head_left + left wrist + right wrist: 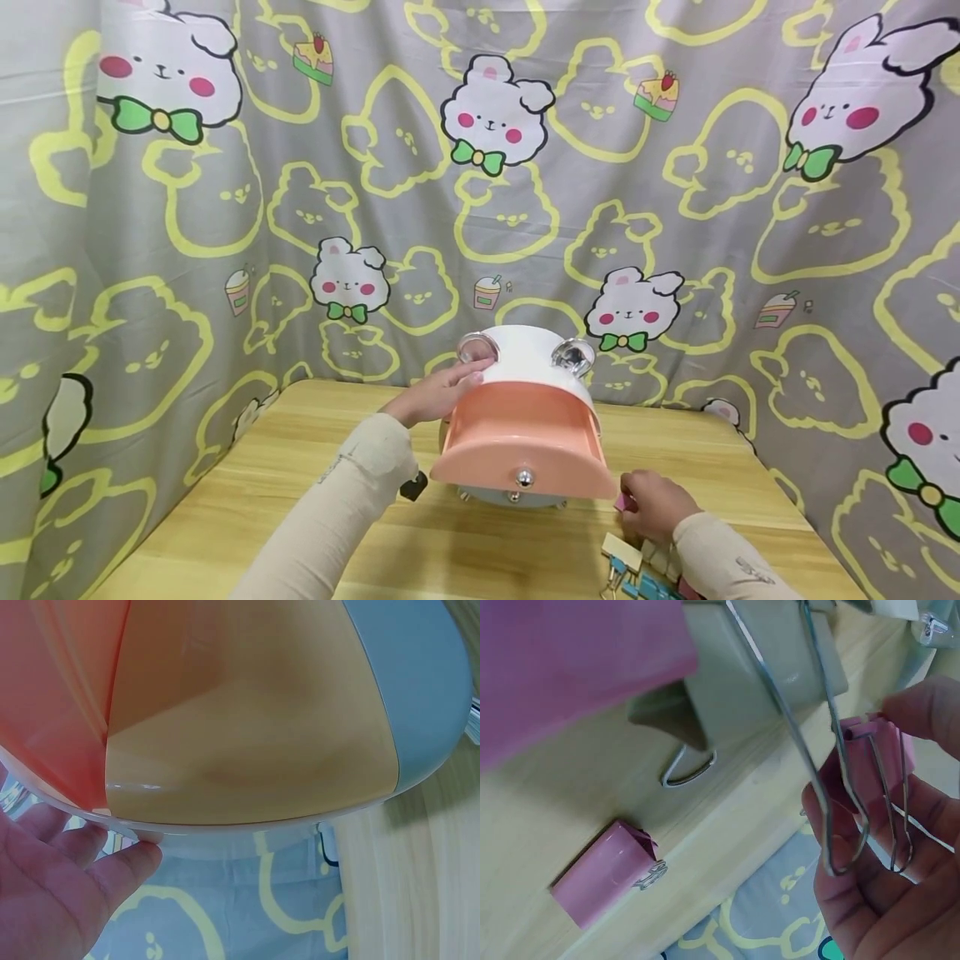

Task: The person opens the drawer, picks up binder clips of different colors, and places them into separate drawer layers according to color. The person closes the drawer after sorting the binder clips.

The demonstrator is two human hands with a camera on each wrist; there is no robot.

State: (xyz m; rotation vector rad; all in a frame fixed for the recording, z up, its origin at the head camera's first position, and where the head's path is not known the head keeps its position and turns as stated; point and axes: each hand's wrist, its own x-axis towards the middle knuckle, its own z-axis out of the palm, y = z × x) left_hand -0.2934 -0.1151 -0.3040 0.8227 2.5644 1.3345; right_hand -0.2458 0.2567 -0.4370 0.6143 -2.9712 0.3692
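Note:
A round desktop drawer box (525,350) has a white top, two silver domes and a coral drawer (517,454) pulled out at the front. My left hand (438,392) rests on the box's left shoulder beside one dome, fingers extended. In the left wrist view, its fingertips (139,859) touch the pale rim of the box. To the right of the drawer, my right hand (656,504) pinches a pink binder clip (874,761) between thumb and fingers. A cream binder clip (757,675) appears close to the camera in the right wrist view.
Cream (621,550) and blue binder clips (652,587) lie by the right forearm on the wooden table (480,558). Another pink clip (607,874) shows on the table. A small black object (413,485) sits beside the left sleeve. A patterned curtain (420,208) surrounds the table.

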